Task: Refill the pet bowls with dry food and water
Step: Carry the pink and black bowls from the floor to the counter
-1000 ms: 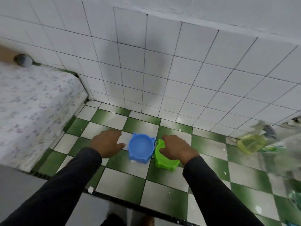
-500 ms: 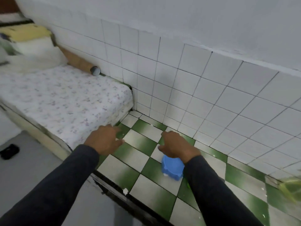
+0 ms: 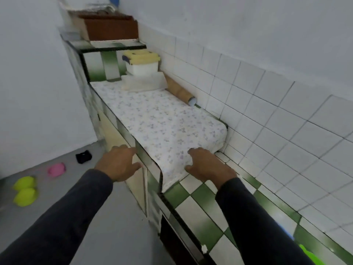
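On the grey floor at the far left lie a pink pet bowl (image 3: 56, 169) and two yellow-green bowls (image 3: 24, 190). A sliver of the green bowl (image 3: 309, 255) shows at the bottom right of the tiled counter (image 3: 200, 217), behind my right sleeve; the blue bowl is almost hidden there. My left hand (image 3: 119, 163) hovers off the counter's front edge, fingers loosely spread, holding nothing. My right hand (image 3: 205, 166) hangs over the end of the flowered cloth (image 3: 162, 123), fingers loosely curled, empty.
A cardboard tube (image 3: 181, 92) lies along the tiled wall. A white tub with a yellow lid (image 3: 142, 64) sits on a folded white pad at the far end, a brown box (image 3: 110, 28) on the raised ledge. A small black object (image 3: 83, 156) is on the floor.
My view has swung left, away from the blue and green bowls. My right hand has let go of them and both hands now hover empty near the cloth's end.
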`<state>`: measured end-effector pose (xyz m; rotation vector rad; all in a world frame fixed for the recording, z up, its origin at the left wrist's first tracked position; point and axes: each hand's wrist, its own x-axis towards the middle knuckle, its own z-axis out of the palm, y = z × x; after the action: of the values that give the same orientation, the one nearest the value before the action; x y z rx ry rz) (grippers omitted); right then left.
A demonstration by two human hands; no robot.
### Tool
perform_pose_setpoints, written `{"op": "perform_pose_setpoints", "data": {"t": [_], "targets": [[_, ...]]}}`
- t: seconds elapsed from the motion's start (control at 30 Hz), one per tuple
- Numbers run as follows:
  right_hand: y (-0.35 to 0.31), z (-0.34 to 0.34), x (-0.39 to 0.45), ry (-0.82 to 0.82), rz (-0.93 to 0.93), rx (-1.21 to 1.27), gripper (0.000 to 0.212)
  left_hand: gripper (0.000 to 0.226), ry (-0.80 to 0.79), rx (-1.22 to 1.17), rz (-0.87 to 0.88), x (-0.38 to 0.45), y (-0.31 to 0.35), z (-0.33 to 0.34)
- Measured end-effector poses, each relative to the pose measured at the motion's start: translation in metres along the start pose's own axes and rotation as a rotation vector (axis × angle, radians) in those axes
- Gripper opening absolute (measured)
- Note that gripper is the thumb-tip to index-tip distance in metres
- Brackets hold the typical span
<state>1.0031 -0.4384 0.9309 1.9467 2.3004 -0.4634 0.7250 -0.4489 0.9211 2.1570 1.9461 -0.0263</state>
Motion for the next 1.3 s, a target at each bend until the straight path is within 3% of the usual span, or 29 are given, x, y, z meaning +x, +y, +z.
{"op": "perform_pose_setpoints", "data": {"t": [0.43,0.67,0.83,1.03,1.3], "targets": [[-0.189,0.017,0.113,-0.094,-0.366,-0.061,0.049,0.062,0.053,0.024,-0.371,-0.046,-0.170,-0.012],[-0.275,0.031,0.176,-0.163,-0.500,-0.105,0.058,0.061,0.038,-0.060,-0.568,-0.054,-0.244,-0.013],[-0.332,0.034,0.230,-0.216,-0.599,-0.120,0.055,0.053,0.042,-0.067,-0.658,-0.035,-0.294,-0.015],[-0.387,0.031,0.300,-0.263,-0.646,-0.129,0.067,0.057,0.041,-0.112,-0.721,0.009,-0.355,-0.023],[-0.442,0.035,0.387,-0.303,-0.682,-0.168,0.065,0.058,0.049,-0.165,-0.769,0.065,-0.429,-0.022]]}}
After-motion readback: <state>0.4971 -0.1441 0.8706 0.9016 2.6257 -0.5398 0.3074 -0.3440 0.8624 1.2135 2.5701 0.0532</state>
